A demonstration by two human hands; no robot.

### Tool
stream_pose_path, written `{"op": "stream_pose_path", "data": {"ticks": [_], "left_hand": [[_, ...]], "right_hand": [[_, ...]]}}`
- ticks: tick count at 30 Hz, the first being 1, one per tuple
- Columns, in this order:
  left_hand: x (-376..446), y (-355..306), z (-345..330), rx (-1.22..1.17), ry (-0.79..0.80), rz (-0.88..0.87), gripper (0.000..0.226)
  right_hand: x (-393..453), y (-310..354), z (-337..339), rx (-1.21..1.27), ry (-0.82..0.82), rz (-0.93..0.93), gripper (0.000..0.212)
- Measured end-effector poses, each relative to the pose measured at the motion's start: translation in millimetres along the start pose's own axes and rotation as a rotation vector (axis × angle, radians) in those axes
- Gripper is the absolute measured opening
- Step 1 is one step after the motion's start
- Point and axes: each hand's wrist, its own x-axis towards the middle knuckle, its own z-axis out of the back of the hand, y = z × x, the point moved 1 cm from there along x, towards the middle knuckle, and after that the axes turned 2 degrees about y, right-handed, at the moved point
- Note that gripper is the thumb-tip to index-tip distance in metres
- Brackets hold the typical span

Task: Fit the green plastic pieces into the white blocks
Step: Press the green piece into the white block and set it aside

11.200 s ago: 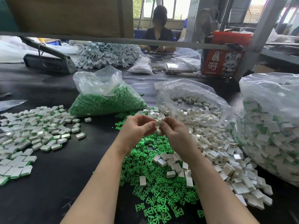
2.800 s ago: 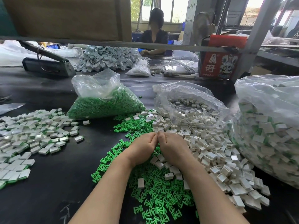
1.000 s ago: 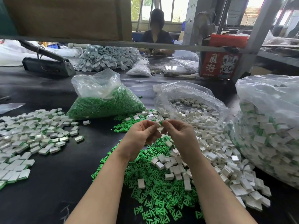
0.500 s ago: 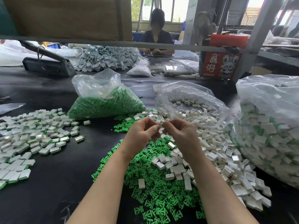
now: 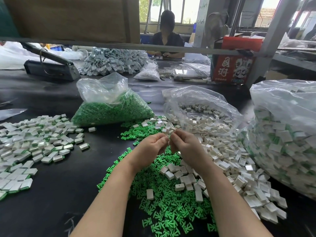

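Since half a second earlier, little had shifted: above the green pieces (image 5: 164, 199), the left hand (image 5: 150, 149) and right hand (image 5: 186, 147) still pinched one white block (image 5: 169, 134) between them, mid-fitting, I judged.

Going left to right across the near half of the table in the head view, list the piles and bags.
Spread of finished white blocks with green edges → loose heap of green plastic pieces → heap of empty white plastic blocks → big clear plastic bag of finished blocks.
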Motion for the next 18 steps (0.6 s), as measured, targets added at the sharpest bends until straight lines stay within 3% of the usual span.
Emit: {"op": "stream_pose_path", "data": {"ticks": [10,15,18], "left_hand": [[-1.8,-1.3,0.2,0.108,0.033,-0.015,0.025],[-4.2,-3.6,2.6,0.144,0.052,-0.01,0.035],[-5.8,-4.3,1.1,0.136,0.083,0.0,0.028]], "right_hand": [[0.0,-8.7,-3.4,0.094,0.06,-0.056,0.029],[-0.4,-9.6,-2.5,0.128,0.103,-0.05,0.035],[-2.4,-9.7,-2.4,0.108,0.137,-0.049,0.039]]}}
